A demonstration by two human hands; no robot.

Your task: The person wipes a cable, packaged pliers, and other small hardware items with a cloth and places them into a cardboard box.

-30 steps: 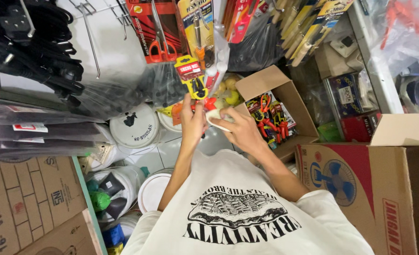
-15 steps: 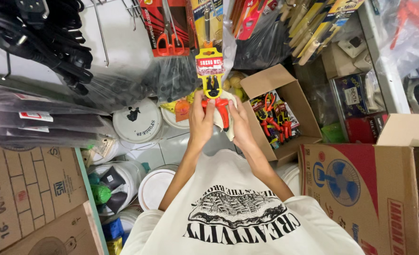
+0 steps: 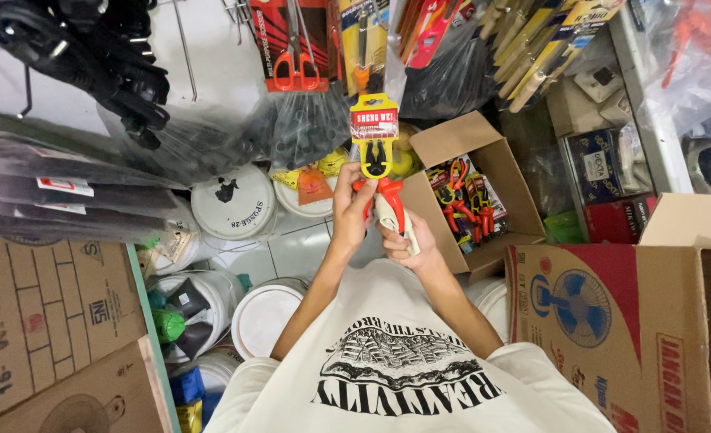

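Pliers (image 3: 381, 180) on a yellow card look stiff and fairly heavy; left hand (image 3: 350, 210) pinches one red handle, right hand (image 3: 407, 240) wraps the other with a cloth (image 3: 392, 216).

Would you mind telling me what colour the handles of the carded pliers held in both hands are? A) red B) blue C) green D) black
A: the pliers that the left hand and the right hand hold have red handles below a yellow backing card.
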